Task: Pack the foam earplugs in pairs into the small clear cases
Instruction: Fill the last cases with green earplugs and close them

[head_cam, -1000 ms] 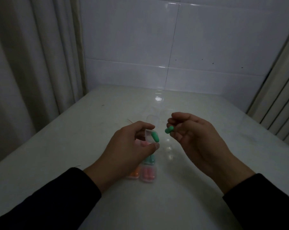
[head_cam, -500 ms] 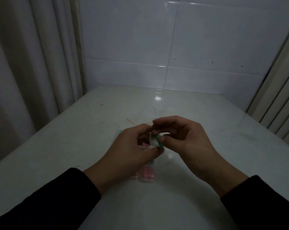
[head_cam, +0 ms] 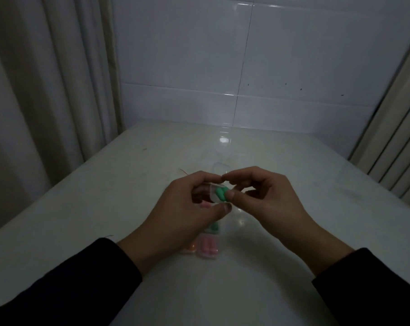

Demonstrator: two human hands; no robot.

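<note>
My left hand [head_cam: 187,208] pinches a small clear case [head_cam: 213,195] above the white table [head_cam: 81,208], thumb below and forefinger on top. Two green foam earplugs [head_cam: 220,194] sit in the case's open side. The thumb of my right hand [head_cam: 267,198] presses against the green earplugs, and its forefinger tip meets my left forefinger above the case. On the table below my hands lie filled clear cases: one with pink earplugs [head_cam: 207,248], one with orange earplugs [head_cam: 191,248], and one with green earplugs [head_cam: 214,228], partly hidden by my left hand.
Another clear case [head_cam: 220,167] lies on the table just beyond my hands. A thin red thread [head_cam: 183,171] lies left of it. Curtains hang at the left and right edges; a tiled wall closes the far side.
My right hand brought the second green earplug from the right to the case and now pushes it in beside the first. My left hand held the case almost still.
</note>
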